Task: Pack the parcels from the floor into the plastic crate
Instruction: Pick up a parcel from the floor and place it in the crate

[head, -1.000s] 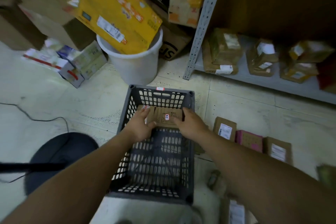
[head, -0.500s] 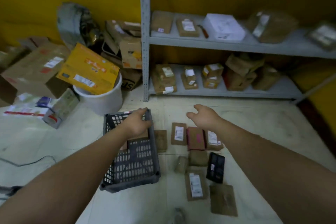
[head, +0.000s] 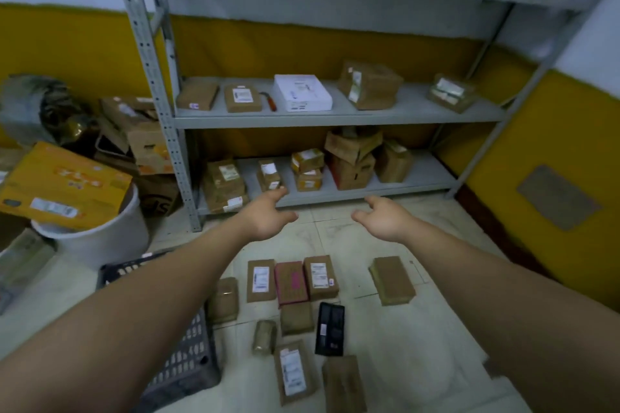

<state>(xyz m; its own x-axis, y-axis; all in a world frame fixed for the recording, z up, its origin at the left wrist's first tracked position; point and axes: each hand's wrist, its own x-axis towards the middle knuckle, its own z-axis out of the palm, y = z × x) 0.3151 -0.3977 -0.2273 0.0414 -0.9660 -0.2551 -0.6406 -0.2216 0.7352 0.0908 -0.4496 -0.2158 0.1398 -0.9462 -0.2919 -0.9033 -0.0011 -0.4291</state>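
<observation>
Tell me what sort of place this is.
Most likely a parcel storeroom or small courier depot: grey metal shelving holding labelled cardboard boxes, more parcels laid out on the tiled floor, and a dark plastic crate beside them.

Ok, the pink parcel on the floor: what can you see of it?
The pink parcel is a flat rectangular packet, dull pink with a brighter magenta patch on top; its wrapping is too blurred to name. It lies flat on the floor, side by side between the left labelled parcel and the right labelled parcel, its near end by a plain brown parcel. The left hand and right hand hover open beyond it, not touching.
</observation>
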